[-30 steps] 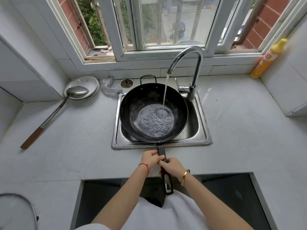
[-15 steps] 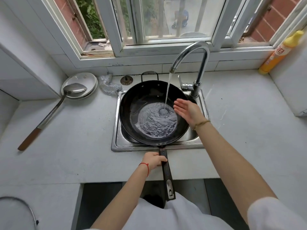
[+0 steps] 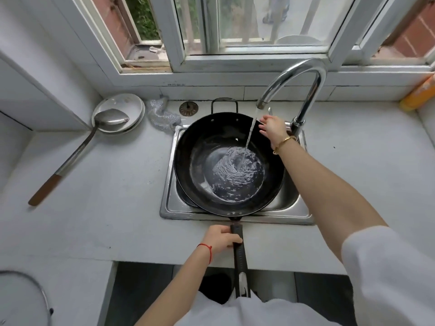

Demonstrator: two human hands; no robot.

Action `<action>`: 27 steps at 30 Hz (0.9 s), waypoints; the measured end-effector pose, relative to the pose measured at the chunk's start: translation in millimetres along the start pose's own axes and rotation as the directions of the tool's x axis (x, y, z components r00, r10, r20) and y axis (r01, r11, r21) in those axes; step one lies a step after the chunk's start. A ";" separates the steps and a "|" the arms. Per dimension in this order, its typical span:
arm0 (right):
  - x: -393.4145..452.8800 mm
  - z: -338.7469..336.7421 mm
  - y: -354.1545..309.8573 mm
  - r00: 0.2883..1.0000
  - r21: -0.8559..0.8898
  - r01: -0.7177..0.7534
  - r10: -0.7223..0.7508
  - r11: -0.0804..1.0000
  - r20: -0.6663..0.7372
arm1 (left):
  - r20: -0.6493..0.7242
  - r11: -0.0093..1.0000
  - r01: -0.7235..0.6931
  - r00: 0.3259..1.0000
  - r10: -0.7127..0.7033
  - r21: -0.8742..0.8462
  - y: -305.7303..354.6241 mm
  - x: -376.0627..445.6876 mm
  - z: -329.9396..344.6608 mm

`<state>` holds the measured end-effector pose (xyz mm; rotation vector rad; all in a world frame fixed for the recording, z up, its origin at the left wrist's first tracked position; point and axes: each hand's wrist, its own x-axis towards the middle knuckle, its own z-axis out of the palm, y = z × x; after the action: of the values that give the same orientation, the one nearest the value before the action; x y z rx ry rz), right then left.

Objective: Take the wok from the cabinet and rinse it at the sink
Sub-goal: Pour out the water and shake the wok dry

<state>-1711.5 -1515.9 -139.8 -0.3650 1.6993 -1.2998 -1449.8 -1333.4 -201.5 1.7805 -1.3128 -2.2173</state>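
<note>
While water runs: wok sits in the sink, long handle sticking out over the counter edge toward the person.
Wok, handling: dark metal, rigid, likely heavy, heavier with the pool in its bowl; wet, so probably slippery.
Where to hold: long handle for tilting; small loop handle at far rim for a 2nd hold.
Left hand: grip wrapped around the long handle near the bowl.
Right hand: fingers spread, holding nothing, at the far rim just beside the tap; contact with the lever not discernible.
Sink: brushed steel, square, shallow.
Counter: pale, matte, speckled.
Nearby: steel ladle with wooden end, bowl resting on stacked white plates; crumpled mesh scrubber; round drain strainer.
</note>
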 end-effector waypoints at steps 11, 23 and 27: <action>-2.5 -4.5 10.6 0.957 -0.636 0.286 -0.248 0.716 0.151 | 0.001 1.000 0.002 1.000 -0.002 -0.009 2.0 -0.4 -0.8; -18.2 -30.2 12.1 0.945 -0.605 0.322 -0.287 0.728 0.157 | -0.018 1.000 -0.007 1.000 0.007 -0.012 -2.2 0.8 -0.9; -38.0 -45.8 16.6 0.925 -0.651 0.370 -0.329 0.663 0.190 | -0.029 1.000 -0.022 0.999 0.021 -0.011 -4.4 1.7 -0.1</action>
<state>-1723.8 -1455.5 -135.5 -1.2077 2.0860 -0.8454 -1448.3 -1331.4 -205.5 1.7790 -1.3056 -2.1752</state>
